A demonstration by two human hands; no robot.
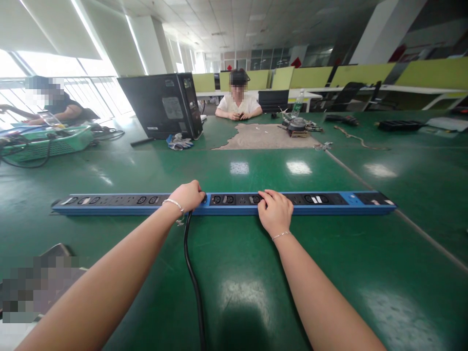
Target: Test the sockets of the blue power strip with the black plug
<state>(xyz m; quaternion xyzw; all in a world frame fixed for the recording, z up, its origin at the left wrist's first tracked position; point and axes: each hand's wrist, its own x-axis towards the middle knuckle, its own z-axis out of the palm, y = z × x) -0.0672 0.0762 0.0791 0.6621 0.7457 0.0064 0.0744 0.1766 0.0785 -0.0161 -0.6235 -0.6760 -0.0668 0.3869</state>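
A long blue power strip [234, 210] with rows of black sockets lies crosswise on the green table. My left hand [187, 196] is closed at its middle, left of a blue section, around the end of a black power cord [193, 273]. The cord's plug is mostly hidden by the fingers. From there the cord runs down toward the table's near edge. My right hand [276, 209] lies over the strip right of centre, fingers bent across the sockets and gripping its body.
Across the green table [146, 168] a person [238, 102] sits; another person [60, 105] is at far left. A black computer case [161, 107], gloves [179, 142], a green basket [54, 144] and a bottle [298, 103] stand beyond the strip. A blurred object lies at lower left.
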